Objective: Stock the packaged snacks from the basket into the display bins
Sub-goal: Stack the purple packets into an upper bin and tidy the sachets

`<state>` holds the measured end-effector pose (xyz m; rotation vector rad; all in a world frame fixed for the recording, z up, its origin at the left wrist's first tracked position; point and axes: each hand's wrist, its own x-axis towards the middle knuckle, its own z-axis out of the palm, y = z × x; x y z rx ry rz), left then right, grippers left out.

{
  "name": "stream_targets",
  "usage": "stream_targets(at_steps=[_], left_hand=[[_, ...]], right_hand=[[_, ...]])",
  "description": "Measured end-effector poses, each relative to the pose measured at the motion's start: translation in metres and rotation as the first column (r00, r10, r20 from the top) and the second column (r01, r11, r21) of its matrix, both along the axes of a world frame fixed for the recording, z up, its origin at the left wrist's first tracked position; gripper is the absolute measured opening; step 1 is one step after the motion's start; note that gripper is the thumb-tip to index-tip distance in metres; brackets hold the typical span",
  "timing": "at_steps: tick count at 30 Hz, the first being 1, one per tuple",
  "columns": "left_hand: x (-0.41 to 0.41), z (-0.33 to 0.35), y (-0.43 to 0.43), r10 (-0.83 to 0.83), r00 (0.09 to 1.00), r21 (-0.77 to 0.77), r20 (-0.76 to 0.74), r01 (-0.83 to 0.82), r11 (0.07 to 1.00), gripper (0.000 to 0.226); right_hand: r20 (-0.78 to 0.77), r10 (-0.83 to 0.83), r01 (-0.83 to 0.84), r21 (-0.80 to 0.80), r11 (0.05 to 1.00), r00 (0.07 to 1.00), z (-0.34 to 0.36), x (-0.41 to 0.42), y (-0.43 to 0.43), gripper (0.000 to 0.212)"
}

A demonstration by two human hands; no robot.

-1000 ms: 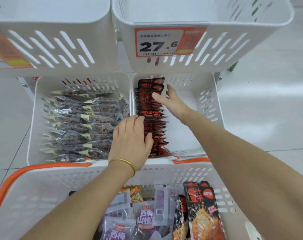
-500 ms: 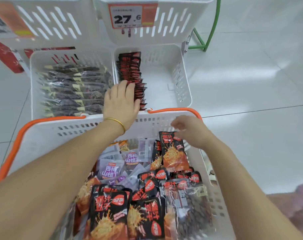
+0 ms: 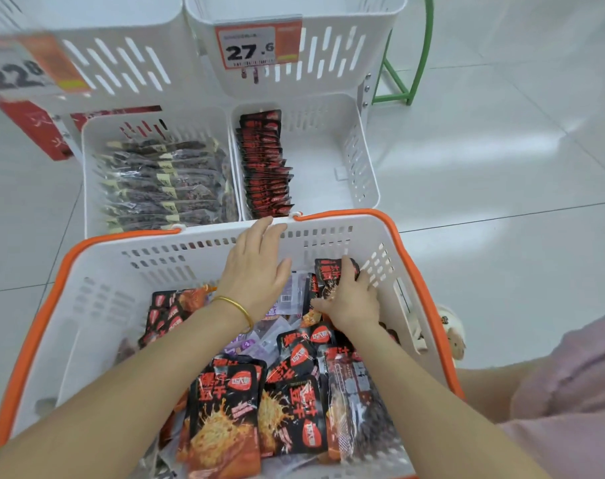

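Note:
A white basket (image 3: pixel 97 299) with an orange rim sits in front of me, full of black-and-orange snack packets (image 3: pixel 225 416) and some purple ones. My right hand (image 3: pixel 349 299) grips one black-and-orange packet (image 3: pixel 332 271) standing at the basket's far right. My left hand (image 3: pixel 256 267), with a gold bangle, hovers flat and with nothing in it over the basket's far side. Beyond the basket, the lower right display bin (image 3: pixel 328 167) holds a row of red-black packets (image 3: pixel 266 164) along its left wall. The lower left bin (image 3: pixel 90 167) is filled with dark packets (image 3: pixel 162 184).
Two white upper bins (image 3: pixel 328 63) hang above the lower ones, with price tags (image 3: pixel 249 46) on their fronts. A green metal frame (image 3: pixel 411 63) stands at the right rear. Pale tiled floor (image 3: pixel 501 184) lies to the right. Pink clothing (image 3: pixel 570 392) shows at the lower right.
My right hand came back from the lower right bin into the basket and took hold of a packet. My left hand left the row of packets and moved back over the basket.

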<state>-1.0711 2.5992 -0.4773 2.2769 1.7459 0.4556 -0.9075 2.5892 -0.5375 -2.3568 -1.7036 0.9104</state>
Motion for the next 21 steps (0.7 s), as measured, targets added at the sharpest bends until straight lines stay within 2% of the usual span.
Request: stream_targets(at_steps=[7,9,13,16,18,20,21], left_hand=[[0.006,-0.004,-0.002,-0.007,1.000,-0.042,0.022,0.008,0.999,0.051],[0.007,-0.006,-0.003,0.000,0.999,-0.056,0.033,0.002,0.998,0.051],[0.009,-0.006,-0.006,0.048,0.996,-0.076,0.077,-0.042,0.996,0.051],[0.011,-0.004,-0.005,0.151,0.966,-0.137,0.210,-0.124,0.983,0.054],[0.013,0.002,-0.004,0.232,0.890,-0.278,0.393,-0.125,0.952,0.059],[0.016,0.008,-0.004,0.287,0.780,-0.450,0.556,-0.007,0.893,0.067],[0.017,0.010,-0.004,0.280,0.757,-0.489,0.591,0.061,0.870,0.071]], right_hand=[[0.142,-0.034,0.024,0.069,0.997,0.989,-0.001,-0.002,-0.007,0.113],[0.109,-0.015,-0.001,0.138,0.990,0.994,0.000,-0.002,-0.009,0.115],[-0.164,0.036,0.010,0.272,0.962,0.986,0.007,-0.001,-0.010,0.121],[-0.395,0.019,0.126,0.337,0.933,0.919,0.017,0.005,-0.009,0.120],[-0.557,0.034,0.212,0.371,0.904,0.830,0.030,0.008,-0.006,0.118],[-0.675,0.053,0.262,0.357,0.897,0.736,0.046,0.007,-0.001,0.115],[-0.713,0.059,0.276,0.346,0.897,0.699,0.055,0.006,0.002,0.110]])
